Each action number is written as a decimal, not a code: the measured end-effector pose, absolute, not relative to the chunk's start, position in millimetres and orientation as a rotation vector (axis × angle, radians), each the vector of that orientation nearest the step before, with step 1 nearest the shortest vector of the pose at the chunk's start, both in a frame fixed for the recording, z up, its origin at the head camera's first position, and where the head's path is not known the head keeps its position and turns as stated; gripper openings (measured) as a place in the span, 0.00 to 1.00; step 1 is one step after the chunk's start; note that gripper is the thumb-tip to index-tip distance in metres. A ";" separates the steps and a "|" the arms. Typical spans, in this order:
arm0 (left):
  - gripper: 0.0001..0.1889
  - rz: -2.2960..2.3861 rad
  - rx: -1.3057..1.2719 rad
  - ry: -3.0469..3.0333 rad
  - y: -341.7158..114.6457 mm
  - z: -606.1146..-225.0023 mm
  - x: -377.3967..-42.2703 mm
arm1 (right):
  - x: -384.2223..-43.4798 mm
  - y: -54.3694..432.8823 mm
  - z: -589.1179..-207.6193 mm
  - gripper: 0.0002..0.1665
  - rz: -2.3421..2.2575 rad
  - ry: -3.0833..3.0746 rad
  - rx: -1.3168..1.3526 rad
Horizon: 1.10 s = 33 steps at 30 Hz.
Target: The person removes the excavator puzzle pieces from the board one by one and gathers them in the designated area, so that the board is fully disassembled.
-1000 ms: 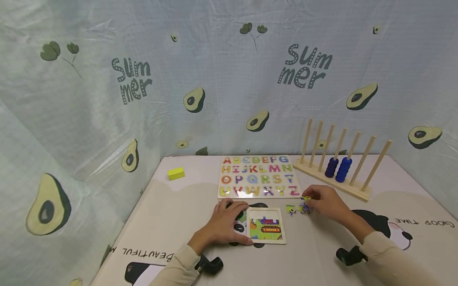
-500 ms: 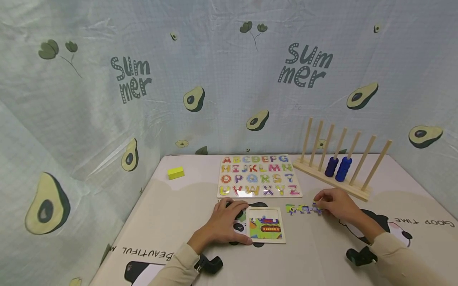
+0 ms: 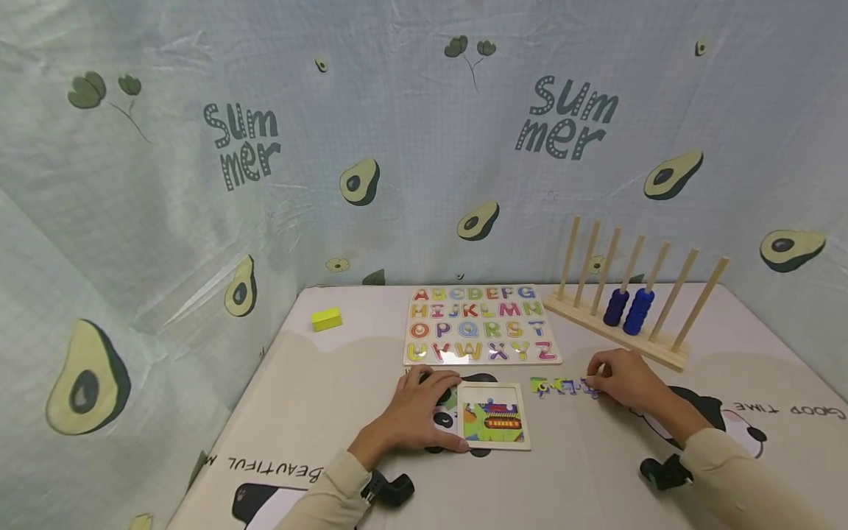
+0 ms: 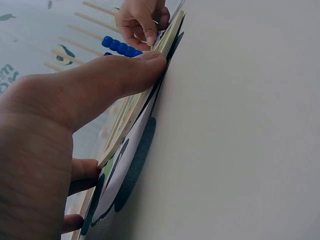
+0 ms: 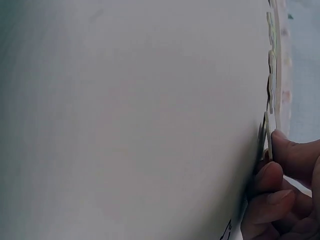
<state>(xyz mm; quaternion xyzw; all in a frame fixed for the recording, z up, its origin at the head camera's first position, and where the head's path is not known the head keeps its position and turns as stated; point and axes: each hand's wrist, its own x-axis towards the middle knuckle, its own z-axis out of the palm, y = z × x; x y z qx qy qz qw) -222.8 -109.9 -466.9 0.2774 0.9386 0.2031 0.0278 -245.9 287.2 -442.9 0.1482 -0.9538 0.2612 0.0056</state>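
In the head view, your left hand [image 3: 416, 411] grips the left side of a square puzzle tray [image 3: 500, 444], thumb at its near corner and fingers by the far one; the left wrist view shows that thumb lying on the tray's edge. Fitted pieces [image 3: 493, 422] in green, purple and orange fill the near part of the tray, which lies flat on the counter [image 3: 563, 478]. Your right hand [image 3: 626, 377] pinches a puzzle piece [image 3: 589, 388] between thumb and finger, at the right end of a short row with two loose pieces [image 3: 565, 386]; from the right wrist, it looks slightly tilted against the counter. Just beyond the tray you have a letter board [image 3: 483, 362], with a peg rack [image 3: 652, 351] carrying blue rings [image 3: 638, 313] to its right and a yellow block [image 3: 326, 319] well off to its left.
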 end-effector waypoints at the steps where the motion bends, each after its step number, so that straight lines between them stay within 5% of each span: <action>1: 0.53 0.628 0.858 2.897 -109.7 -466.6 -222.9 | -246.2 287.2 -442.9 0.04 0.799 -2.991 0.458; 17: 0.53 0.629 0.855 2.899 -109.3 -466.4 -222.6 | -245.2 289.8 -440.1 0.07 0.897 -2.965 0.448; 33: 0.54 0.632 0.874 2.911 -109.8 -466.7 -221.9 | -243.2 236.8 -422.0 0.10 1.034 -3.015 0.513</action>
